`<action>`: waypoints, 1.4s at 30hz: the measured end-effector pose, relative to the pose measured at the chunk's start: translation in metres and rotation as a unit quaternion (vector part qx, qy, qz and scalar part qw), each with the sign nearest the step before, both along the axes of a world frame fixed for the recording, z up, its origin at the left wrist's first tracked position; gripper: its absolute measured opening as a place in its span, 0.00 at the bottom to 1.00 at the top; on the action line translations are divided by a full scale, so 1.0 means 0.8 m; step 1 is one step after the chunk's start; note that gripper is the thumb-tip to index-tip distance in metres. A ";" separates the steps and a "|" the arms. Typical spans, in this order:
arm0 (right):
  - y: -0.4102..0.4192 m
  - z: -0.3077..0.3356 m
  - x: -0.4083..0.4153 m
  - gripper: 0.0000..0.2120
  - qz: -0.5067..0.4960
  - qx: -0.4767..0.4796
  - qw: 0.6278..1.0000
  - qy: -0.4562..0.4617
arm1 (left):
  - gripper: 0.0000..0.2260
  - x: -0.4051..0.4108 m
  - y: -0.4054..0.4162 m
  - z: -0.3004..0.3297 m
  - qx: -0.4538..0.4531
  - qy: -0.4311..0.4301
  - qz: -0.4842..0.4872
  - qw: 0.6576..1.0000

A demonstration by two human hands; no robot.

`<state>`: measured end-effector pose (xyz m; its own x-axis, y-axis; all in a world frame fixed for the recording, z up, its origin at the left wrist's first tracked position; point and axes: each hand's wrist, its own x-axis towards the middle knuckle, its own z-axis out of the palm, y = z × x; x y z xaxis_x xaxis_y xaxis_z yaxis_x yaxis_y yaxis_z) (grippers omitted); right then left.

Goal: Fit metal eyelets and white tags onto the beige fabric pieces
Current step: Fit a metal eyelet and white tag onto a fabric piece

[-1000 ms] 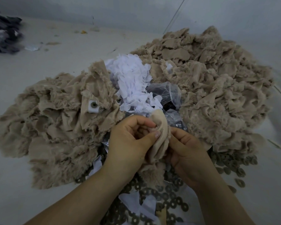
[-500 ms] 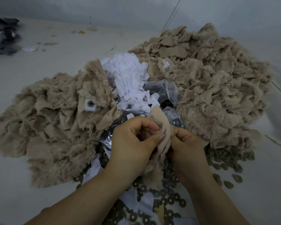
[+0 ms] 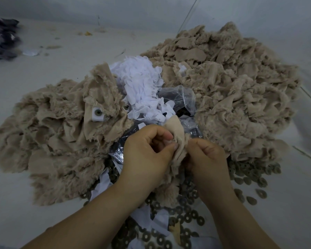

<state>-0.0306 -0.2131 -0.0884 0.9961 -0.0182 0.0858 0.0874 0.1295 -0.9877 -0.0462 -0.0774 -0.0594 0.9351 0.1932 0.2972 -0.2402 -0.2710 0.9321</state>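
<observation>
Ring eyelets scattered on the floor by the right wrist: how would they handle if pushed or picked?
The ring eyelets look flat and thin, so they would probably slide or scatter under a push rather than roll. Lying flush on the floor, they are likely fiddly to pinch up singly. Many overlap, so a grip may well drag neighbours along.

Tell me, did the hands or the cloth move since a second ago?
Hardly. Both hands, left hand and right hand, keep pinching the same beige cloth piece; only the fingers shift a little. The beige piles, white tags and metal rings stayed put.
</observation>
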 end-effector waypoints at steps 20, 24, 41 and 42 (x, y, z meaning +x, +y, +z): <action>0.000 0.001 -0.001 0.15 0.004 -0.033 0.999 -0.028 | 0.09 0.001 0.003 0.001 -0.107 0.051 -0.042 0.992; 0.000 -0.001 -0.002 0.13 -0.021 -0.082 0.993 -0.077 | 0.07 -0.003 -0.001 -0.002 -0.112 0.048 -0.035 0.992; 0.003 -0.002 -0.004 0.13 0.009 -0.034 0.998 -0.052 | 0.08 -0.003 -0.001 -0.007 -0.060 0.028 0.005 0.998; 0.004 -0.001 -0.004 0.13 0.003 -0.040 0.998 -0.052 | 0.07 -0.003 -0.002 -0.007 -0.056 0.027 0.003 0.998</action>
<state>-0.0338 -0.2098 -0.0891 0.9817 -0.0013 0.1904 0.1902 0.0523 -0.9804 -0.0490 -0.0788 -0.0650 0.9478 0.2275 0.2233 -0.1884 -0.1653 0.9681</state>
